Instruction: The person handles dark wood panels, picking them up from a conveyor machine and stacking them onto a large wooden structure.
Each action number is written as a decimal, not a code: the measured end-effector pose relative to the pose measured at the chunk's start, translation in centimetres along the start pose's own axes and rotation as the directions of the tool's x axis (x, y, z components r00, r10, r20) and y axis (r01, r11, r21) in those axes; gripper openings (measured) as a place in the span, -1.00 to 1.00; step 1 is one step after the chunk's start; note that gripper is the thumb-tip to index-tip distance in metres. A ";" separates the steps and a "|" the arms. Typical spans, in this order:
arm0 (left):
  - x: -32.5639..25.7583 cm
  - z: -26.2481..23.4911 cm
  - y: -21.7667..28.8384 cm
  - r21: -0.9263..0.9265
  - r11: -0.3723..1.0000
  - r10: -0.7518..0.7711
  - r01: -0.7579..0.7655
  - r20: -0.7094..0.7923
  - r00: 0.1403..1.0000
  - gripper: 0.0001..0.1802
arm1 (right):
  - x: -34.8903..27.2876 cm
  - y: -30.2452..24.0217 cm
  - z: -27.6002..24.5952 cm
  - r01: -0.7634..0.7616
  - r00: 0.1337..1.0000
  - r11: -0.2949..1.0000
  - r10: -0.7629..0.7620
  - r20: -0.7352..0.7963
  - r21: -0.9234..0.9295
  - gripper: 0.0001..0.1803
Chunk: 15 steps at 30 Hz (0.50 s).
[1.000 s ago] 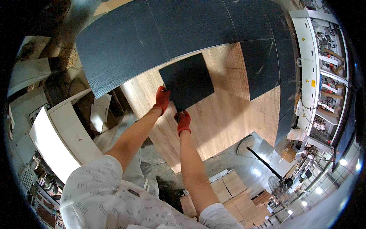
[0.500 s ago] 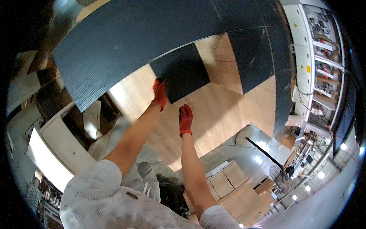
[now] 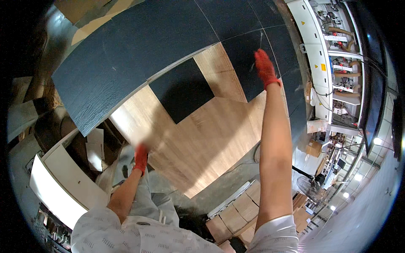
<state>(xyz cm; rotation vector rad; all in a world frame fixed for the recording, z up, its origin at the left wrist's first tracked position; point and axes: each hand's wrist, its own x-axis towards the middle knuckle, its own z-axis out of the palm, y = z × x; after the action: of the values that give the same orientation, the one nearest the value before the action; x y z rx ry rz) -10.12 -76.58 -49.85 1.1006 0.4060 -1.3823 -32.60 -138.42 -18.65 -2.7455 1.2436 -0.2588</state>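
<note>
Currently, one view to list, the head camera looking down at the floor work.

Item, dark tile: a square piece lying flat on the bare wooden underfloor, its far-left edge set against the big dark laid area. It lies as a diamond in the picture, with one corner pointing near. No hand is on it.

Item, right hand: red-gloved, arm stretched far out, resting on or just over the dark laid strip to the right of the loose tile. Fingers look extended and close together, pinching nothing; whether the palm presses down I cannot tell.

Item, left hand: red-gloved, drawn back near the body at the near-left edge of the wooden underfloor, blurred. Fingers seem curled downward; I cannot tell whether they hold anything.

Relation I note for the next move: the tile sits between the two hands, far and right of the left hand, left and slightly near of the right hand. I judge the right hand is the nearer of the two.

Item, surroundings: stacked cardboard boxes near, white cabinets with wiring at the right.
</note>
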 end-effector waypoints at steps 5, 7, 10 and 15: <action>-1.4 -8.7 -4.0 0.534 0.818 0.164 -0.211 0.135 0.977 -0.72 | -6.1 -7.5 5.1 -0.306 0.942 0.945 0.283 -0.180 -0.114 -0.52; -1.2 -13.4 -4.2 0.698 0.604 0.377 -0.385 0.176 0.909 -0.71 | -10.9 -14.9 7.3 -0.336 0.887 0.938 0.282 -0.366 -0.091 -0.62; -1.9 -9.2 -4.1 0.749 0.610 0.278 -0.257 0.101 0.955 -0.68 | -26.7 -20.8 7.7 -0.389 0.852 0.914 0.406 -0.332 0.120 -0.62; -4.9 -11.4 3.5 0.641 0.721 0.252 -0.264 0.113 0.961 -0.39 | -60.5 -31.6 17.9 -0.307 0.508 -0.854 0.226 0.831 0.420 -0.62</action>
<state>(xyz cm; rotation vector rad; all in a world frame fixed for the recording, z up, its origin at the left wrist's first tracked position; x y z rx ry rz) -3.96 -65.26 -50.09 1.6422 -0.2831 -1.3022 -45.03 -71.46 -37.07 0.0124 1.0388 -0.6628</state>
